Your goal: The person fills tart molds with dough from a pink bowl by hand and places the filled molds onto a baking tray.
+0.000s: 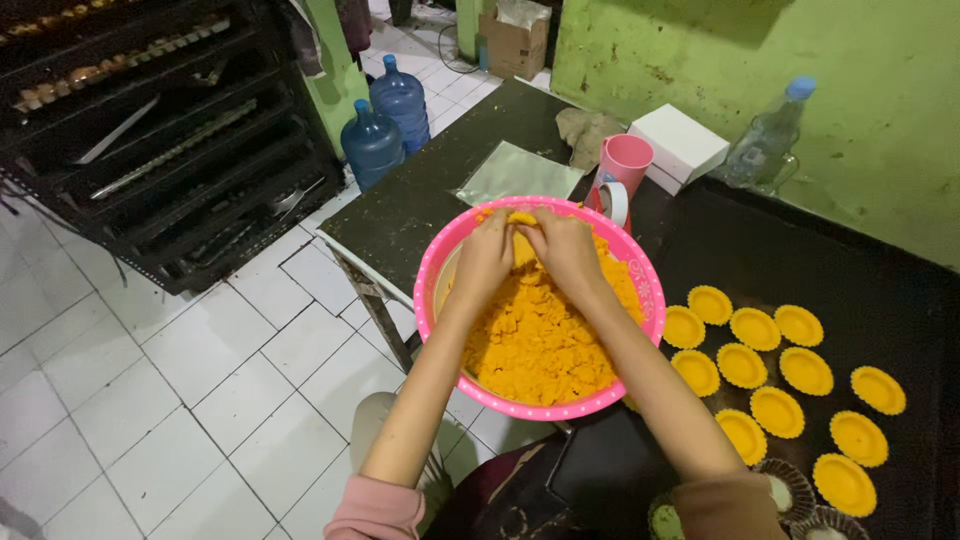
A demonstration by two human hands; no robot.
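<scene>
Two bare hands meet at the far side of the pink bowl [432, 300], and from my remote seat I look straight down on them. Largest in view is the dark table [430, 205], with a black metal rack [150, 130] to the left over white floor tiles. The bowl sits at the table's near edge, heaped with crumbly orange dough [540, 340]. To its right lie about a dozen small dough-lined tart shells [780, 375] in loose rows. My left hand [485, 255] and right hand [565, 250] press together, fingers curled narrowly around a small lump of dough [521, 219] pinched between them, just above the heap.
</scene>
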